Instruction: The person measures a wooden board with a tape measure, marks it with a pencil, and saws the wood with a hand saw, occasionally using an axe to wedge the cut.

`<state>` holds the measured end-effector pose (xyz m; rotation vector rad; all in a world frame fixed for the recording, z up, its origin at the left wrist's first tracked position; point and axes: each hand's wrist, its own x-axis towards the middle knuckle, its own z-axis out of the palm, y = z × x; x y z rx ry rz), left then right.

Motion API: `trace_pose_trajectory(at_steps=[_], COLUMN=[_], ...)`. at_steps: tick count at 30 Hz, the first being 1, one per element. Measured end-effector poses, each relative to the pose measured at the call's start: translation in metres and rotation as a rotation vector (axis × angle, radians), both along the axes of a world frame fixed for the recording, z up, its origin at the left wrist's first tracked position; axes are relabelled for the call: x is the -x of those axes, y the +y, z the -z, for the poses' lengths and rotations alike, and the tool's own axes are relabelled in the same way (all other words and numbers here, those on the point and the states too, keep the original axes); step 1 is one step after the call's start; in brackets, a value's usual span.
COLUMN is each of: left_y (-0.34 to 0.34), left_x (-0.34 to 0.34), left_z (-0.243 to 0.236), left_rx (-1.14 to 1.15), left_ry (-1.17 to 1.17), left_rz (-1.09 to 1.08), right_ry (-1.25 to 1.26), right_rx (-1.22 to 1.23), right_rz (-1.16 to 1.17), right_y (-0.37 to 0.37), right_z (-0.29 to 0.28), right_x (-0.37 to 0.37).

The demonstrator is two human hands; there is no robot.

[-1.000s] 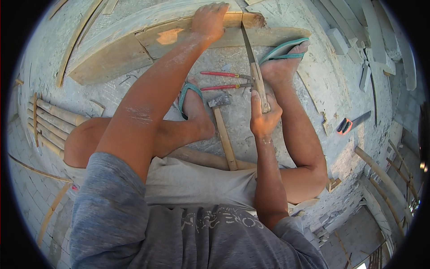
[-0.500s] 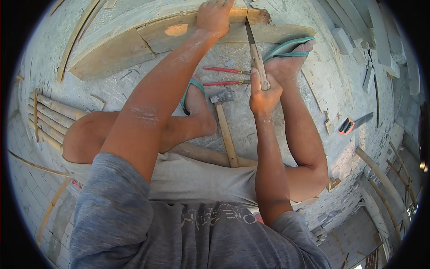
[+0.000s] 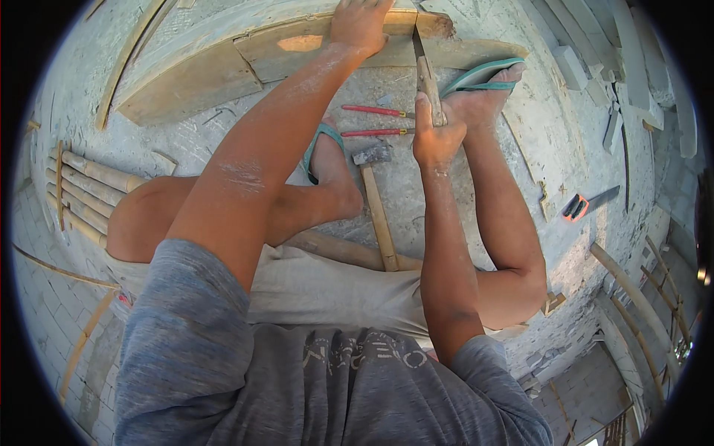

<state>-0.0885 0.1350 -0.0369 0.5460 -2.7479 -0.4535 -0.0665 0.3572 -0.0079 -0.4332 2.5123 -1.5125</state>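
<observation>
My left hand (image 3: 361, 28) grips the top of a weathered wooden board (image 3: 401, 21) at the far side; its fingertips run off the upper picture edge. In my right hand (image 3: 439, 137) is a saw (image 3: 428, 74), held by its pale wooden handle, thumb along the top. The saw's narrow dark blade meets the board to the right of my left hand, near the board's right end. Between my feet lie red-handled pliers or cutters (image 3: 372, 110), jaws hidden near my right wrist. Closer to me, a hammer (image 3: 380, 215) rests with its head pointing away.
My sandalled feet flank the tools, the right foot (image 3: 483, 104) close to the saw. Bamboo poles (image 3: 97, 175) lie at left. An orange-and-black-handled saw (image 3: 591, 203) is on the concrete at right. Pale blocks (image 3: 569, 68) and planks stand at upper right, a long strip (image 3: 123, 74) at upper left.
My right hand has pushed the saw forward, away from me, and less of the blade shows on the near side. My left hand stays on the board.
</observation>
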Motion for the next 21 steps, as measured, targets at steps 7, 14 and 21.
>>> trace_pose_trajectory(at_steps=[7, 14, 21], left_y=[-0.005, -0.01, -0.004], left_x=[0.001, -0.002, 0.0], left_z=[-0.004, -0.009, 0.005], left_rx=[0.02, 0.013, -0.037], left_ry=[-0.055, -0.105, -0.11], left_rz=[-0.027, -0.014, 0.036], right_ry=[0.03, 0.022, 0.028], right_rx=[-0.023, 0.018, 0.066], right_rz=[0.02, -0.013, 0.039], right_y=[0.004, 0.005, 0.009], right_z=[0.003, 0.013, 0.019], right_x=[-0.006, -0.011, -0.006])
